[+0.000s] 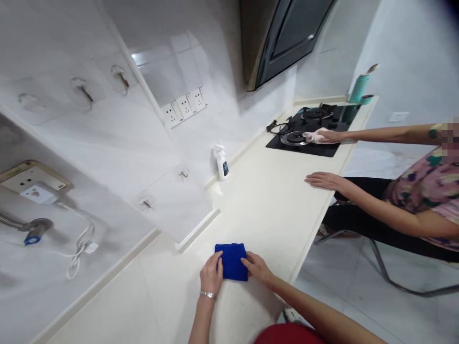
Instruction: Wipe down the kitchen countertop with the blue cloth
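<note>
A folded blue cloth (234, 263) lies on the pale countertop (258, 210) right in front of me. My left hand (212, 273), with a silver bracelet at the wrist, has its fingers closed on the cloth's left edge. On the opposite edge, my right hand (257, 267) pinches the cloth between thumb and fingers. The undersides of the cloth and some fingertips are hidden. Farther along the counter, a white spray bottle (222, 165) stands upright against the wall, apart from both hands.
To the right, a seated person's hand holds a pale rag (314, 137) on the black gas stove (304, 148); their other hand (324, 180) rests flat on the counter. A range hood (287, 38) hangs above. A teal container (359, 88) stands at the far end.
</note>
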Motion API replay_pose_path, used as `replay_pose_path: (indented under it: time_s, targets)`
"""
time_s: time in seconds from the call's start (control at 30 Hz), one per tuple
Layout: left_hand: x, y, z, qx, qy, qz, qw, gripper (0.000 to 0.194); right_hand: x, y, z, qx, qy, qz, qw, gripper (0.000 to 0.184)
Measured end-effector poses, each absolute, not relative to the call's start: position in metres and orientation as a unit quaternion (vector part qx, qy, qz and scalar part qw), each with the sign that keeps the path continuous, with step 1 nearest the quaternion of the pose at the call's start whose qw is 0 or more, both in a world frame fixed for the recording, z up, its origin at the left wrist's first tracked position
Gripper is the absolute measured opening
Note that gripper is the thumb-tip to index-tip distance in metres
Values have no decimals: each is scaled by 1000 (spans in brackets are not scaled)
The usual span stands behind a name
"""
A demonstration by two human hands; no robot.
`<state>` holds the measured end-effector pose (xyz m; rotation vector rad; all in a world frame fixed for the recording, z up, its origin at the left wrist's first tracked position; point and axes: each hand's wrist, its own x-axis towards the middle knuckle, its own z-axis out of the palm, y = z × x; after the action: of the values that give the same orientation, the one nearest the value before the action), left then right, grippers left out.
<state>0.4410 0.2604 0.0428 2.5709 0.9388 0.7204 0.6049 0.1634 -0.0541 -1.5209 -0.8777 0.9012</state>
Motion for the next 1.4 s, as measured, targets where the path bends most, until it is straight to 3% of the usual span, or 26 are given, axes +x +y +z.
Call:
replay_pose_path:
  time_s: [0.13,0.27,0.37,0.5,0.7,0.83,0.97,1.07,1.27,1.4]
  targets:
    - [459,231,-8,899,322,250,161,42,617,147,-48,-657,-381,296,579,46]
    - [478,214,-53,880,393,244,110,61,655,111,-56,-683,-426,165,570,43]
    - [482,208,-71,887,390,240,64,68,697,77,-71,-722,-327,157,589,46]
    - [475,209,-70,904,368,216,18,79,735,54,-80,-774,-165,38,610,44]
    - [403,233,-40,957,258,132,6,86,704,88,-72,-724,-457,-3,517,42]
    - [310,254,-17,967,247,50,35,92,687,109,-80,-726,-507,-24,464,47]
    - [250,258,-6,936,335,71,77,74,689,112,-90,-745,-513,-46,423,45]
    - [261,254,-10,888,421,148,112,53,689,110,-92,-754,-530,-60,383,45]
    - [349,233,-47,840,503,203,26,57,684,111,-92,-770,-545,-97,317,45]
    - [352,235,-63,848,485,210,-28,52,687,111,-96,-769,-547,-101,315,45]
